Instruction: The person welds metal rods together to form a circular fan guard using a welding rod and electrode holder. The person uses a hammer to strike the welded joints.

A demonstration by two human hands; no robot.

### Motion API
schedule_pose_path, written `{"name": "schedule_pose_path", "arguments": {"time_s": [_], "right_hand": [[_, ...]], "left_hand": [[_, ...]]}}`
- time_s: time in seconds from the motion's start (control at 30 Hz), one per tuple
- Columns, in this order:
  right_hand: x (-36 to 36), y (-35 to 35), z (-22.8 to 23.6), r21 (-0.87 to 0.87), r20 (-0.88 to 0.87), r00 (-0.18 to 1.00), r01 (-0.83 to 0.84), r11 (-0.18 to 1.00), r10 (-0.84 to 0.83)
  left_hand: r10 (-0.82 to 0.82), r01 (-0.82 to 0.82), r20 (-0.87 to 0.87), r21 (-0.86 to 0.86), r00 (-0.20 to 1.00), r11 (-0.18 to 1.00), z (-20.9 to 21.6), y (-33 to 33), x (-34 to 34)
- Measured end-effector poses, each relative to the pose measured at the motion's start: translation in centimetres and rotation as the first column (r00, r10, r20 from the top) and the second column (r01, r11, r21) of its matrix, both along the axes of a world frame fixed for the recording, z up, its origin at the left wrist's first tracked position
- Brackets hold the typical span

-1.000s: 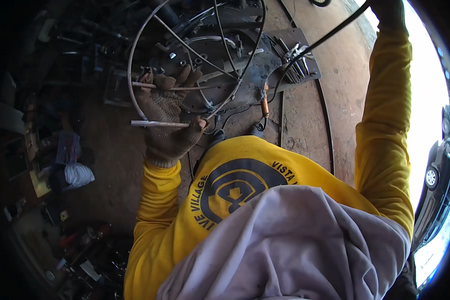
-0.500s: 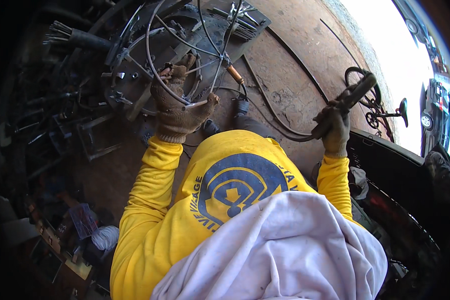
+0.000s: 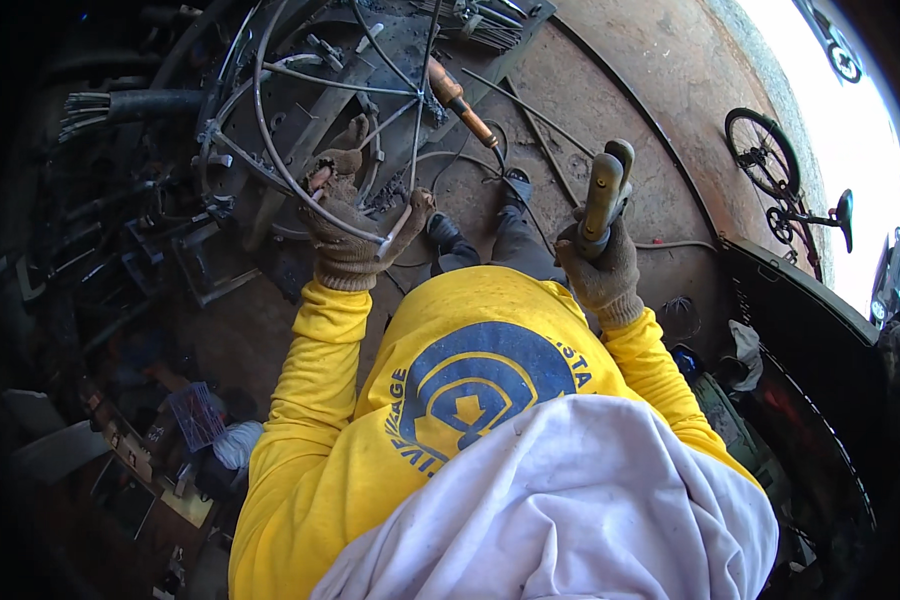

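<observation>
My left hand (image 3: pixel 345 225), in a worn brown work glove, is closed around the rim of a round metal rod frame (image 3: pixel 267 110). Thin spokes of that frame meet at a hub over the workbench (image 3: pixel 320 125). My right hand (image 3: pixel 602 265), gloved alike, grips a hand tool with a thick tan upper part (image 3: pixel 604 190) and a grey metal section below; its exact kind I cannot make out. Beside the frame's hub is a copper-coloured tool handle (image 3: pixel 460 100) with a dark cable at its lower end.
Thin rods (image 3: pixel 480 30) lie on the bench's far end, and a bundle of rods sticks out of a dark tube (image 3: pixel 155 104) at left. Scrap metal crowds the left side. Long bars (image 3: pixel 650 120) and cables cross the floor. A bicycle (image 3: pixel 770 165) stands at right, beyond a dark panel (image 3: pixel 805 290).
My right hand has moved left and closer to my body, turning the tool more upright. My left hand keeps its hold on the frame. The view has shifted slightly.
</observation>
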State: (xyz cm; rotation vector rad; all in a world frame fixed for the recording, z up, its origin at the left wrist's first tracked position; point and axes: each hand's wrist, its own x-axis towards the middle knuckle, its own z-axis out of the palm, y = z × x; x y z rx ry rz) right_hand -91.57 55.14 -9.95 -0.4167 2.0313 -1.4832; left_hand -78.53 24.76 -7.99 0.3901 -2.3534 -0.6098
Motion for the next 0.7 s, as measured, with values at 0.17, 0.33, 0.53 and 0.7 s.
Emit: {"name": "schedule_pose_path", "arguments": {"time_s": [0.17, 0.33, 0.53, 0.7], "right_hand": [[-1.1, -0.1, -1.3, 0.046, -0.108, 0.985, -0.128, 0.991, 0.132], [-1.8, -1.7, 0.2, 0.102, -0.129, 0.975, -0.167, 0.981, 0.179], [-2.1, -1.8, 0.3, 0.147, -0.118, 0.969, -0.197, 0.969, 0.216], [-1.9, -2.4, 1.0, 0.211, -0.105, 0.963, -0.222, 0.952, 0.248]], "left_hand": [[0.094, -0.028, 0.275, -0.237, 0.957, 0.971, 2.0, 1.2, 0.1], [0.085, -0.096, 0.134, 0.076, 0.987, 0.992, 0.3, 1.8, 0.1], [0.059, -0.07, 0.137, 0.082, 0.989, 0.994, 0.4, 1.9, 0.0], [0.046, -0.059, 0.135, 0.089, 0.99, 0.994, 0.5, 1.9, -0.2]]}}
